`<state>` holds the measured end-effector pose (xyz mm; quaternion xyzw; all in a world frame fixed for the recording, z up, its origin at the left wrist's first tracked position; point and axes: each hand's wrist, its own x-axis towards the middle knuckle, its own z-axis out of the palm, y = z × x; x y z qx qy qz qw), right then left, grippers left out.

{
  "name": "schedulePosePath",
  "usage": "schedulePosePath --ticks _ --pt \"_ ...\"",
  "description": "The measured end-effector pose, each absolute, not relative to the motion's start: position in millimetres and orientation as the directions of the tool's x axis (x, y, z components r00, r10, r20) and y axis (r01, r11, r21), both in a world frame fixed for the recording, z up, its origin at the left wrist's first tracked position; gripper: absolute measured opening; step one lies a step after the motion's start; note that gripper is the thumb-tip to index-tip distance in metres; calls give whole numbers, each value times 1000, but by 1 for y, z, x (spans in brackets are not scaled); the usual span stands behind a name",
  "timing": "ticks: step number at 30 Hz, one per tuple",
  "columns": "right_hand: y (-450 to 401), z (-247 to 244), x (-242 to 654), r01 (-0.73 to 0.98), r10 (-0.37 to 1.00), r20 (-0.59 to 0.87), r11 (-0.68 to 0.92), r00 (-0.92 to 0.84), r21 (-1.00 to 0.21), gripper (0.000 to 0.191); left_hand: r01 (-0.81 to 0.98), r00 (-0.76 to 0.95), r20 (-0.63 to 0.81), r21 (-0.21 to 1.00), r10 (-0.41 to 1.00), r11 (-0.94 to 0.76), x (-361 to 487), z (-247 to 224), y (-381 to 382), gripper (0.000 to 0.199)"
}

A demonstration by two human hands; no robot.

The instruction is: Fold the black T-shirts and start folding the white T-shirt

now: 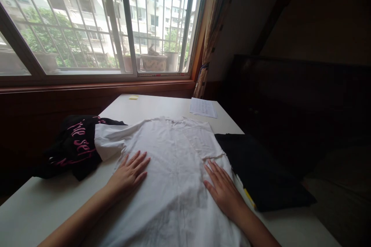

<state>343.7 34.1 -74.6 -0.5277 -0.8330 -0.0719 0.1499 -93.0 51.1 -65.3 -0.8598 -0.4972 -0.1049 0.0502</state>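
A white T-shirt (171, 162) lies spread out on the white table, its collar toward the window. Flat on the shirt's left side rests my left hand (130, 171), fingers spread and pointing away from me. My right hand (222, 187) lies on the right side of the shirt, also flat with its fingers stretched out. The left sleeve reaches out over a crumpled black garment with pink lettering (77, 142). On the right, the other sleeve looks folded in over the body of the shirt. The shirt's lower part runs out of view below.
A dark folded cloth (263, 173) lies at the table's right edge, with a small yellow object (249, 198) beside it. Papers (203, 107) and a yellow note (133, 97) are at the far end of the white table (162, 105). Beyond stands a barred window (87, 27) with a curtain (207, 46).
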Motion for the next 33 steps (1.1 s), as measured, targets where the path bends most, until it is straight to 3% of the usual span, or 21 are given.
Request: schedulePosePath --ticks 7,17,26,33 --pt "4 -65 358 871 847 251 491 -468 -35 63 876 472 309 -60 826 -478 -111 -67 36 58" --pt "-47 -61 368 780 771 190 625 -608 -41 83 872 488 303 -143 819 -467 -112 -71 37 59" --pt "-37 -65 376 811 816 116 577 -567 -97 74 881 474 277 -147 836 -450 -116 -75 41 58" --pt "5 -56 373 819 829 74 559 -554 -131 63 919 390 233 -47 891 -390 -114 -72 70 55"
